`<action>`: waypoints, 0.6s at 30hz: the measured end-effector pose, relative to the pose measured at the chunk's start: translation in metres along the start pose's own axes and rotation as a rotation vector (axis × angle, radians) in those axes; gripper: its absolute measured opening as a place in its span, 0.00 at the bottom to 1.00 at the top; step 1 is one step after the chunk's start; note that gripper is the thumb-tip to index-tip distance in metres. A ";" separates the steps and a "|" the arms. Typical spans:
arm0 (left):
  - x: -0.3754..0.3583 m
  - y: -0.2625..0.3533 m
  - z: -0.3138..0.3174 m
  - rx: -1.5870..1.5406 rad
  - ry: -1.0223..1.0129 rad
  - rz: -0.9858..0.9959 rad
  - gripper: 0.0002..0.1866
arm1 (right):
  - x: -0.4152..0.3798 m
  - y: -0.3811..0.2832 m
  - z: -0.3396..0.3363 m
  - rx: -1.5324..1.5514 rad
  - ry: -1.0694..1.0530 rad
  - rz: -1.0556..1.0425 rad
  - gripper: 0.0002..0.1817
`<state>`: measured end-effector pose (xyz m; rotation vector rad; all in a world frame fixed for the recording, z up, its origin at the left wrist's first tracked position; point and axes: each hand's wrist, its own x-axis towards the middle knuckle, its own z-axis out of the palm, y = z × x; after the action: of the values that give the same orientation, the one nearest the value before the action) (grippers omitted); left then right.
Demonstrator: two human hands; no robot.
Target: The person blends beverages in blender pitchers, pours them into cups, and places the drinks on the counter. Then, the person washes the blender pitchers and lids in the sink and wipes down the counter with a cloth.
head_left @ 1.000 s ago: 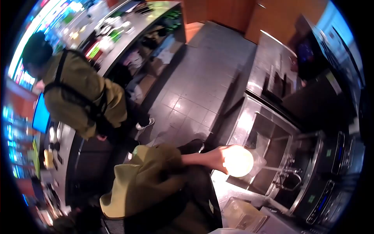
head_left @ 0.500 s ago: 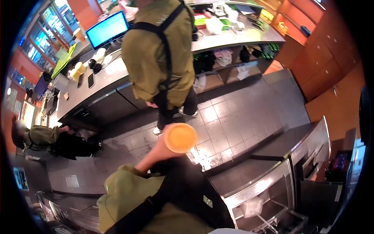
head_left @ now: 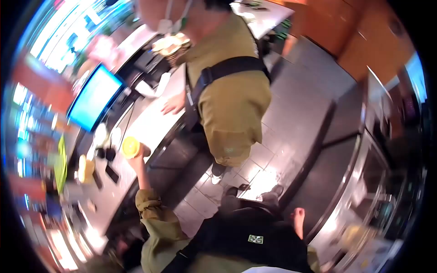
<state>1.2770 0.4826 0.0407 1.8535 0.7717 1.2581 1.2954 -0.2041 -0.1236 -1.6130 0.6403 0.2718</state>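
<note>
My left hand (head_left: pixel 139 160) is closed around a cup of orange-yellow drink (head_left: pixel 130 147), seen from above with its round top facing up. My left arm reaches forward, so the cup overlaps the edge of the counter (head_left: pixel 150 132) in this view. Low at my right side hangs my right hand (head_left: pixel 298 217), small and blurred, its fingers not clear; no object shows in it. Near the cup, on the counter, are a dark phone (head_left: pixel 111 173) and small black items (head_left: pixel 105 154).
A co-worker (head_left: pixel 232 100) in an olive shirt with a black strap stands right ahead, one hand (head_left: pixel 174 104) on the counter. A lit monitor (head_left: pixel 96 98) and a basket (head_left: pixel 170 48) stand on the counter. Metal kitchen units (head_left: pixel 341 191) line my right; tiled floor (head_left: pixel 200 200) lies between.
My left hand has carried the cup left and forward to the counter. My view has come closer to the co-worker, who has turned toward the counter. My right hand has come into view.
</note>
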 end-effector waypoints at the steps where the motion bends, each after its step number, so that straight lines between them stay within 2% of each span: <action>1: 0.019 -0.019 0.006 -0.002 -0.004 -0.003 0.24 | -0.009 0.010 0.003 0.064 0.040 0.032 0.05; 3: 0.043 -0.039 0.030 0.027 -0.053 -0.024 0.23 | -0.027 0.018 -0.002 0.049 0.045 -0.092 0.06; 5: 0.058 -0.052 0.072 0.037 -0.131 -0.017 0.23 | -0.043 0.024 -0.003 0.012 0.227 -0.177 0.08; 6: 0.059 -0.052 0.099 0.032 -0.174 -0.008 0.23 | -0.049 0.029 -0.001 0.066 0.325 -0.182 0.07; 7: 0.056 -0.053 0.124 0.036 -0.219 -0.005 0.23 | -0.076 -0.021 0.008 0.067 0.396 0.009 0.06; 8: 0.050 -0.053 0.147 0.017 -0.261 -0.008 0.22 | -0.067 0.019 0.005 0.089 0.479 -0.054 0.05; 9: 0.039 -0.047 0.171 0.004 -0.322 -0.001 0.22 | -0.063 0.029 0.003 0.234 0.474 -0.042 0.05; 10: 0.025 -0.040 0.193 -0.019 -0.389 -0.003 0.22 | -0.058 0.039 0.001 0.100 0.546 -0.045 0.04; 15: -0.070 0.003 0.265 -0.103 -0.771 -0.093 0.21 | -0.075 -0.012 0.001 0.103 0.473 0.176 0.05; 18: -0.141 0.033 0.301 -0.120 -1.029 -0.172 0.20 | -0.061 -0.009 -0.017 0.204 0.423 0.164 0.04</action>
<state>1.5152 0.2763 -0.0701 1.9413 0.2533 0.1322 1.2478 -0.2056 -0.0812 -1.4310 1.0909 -0.0209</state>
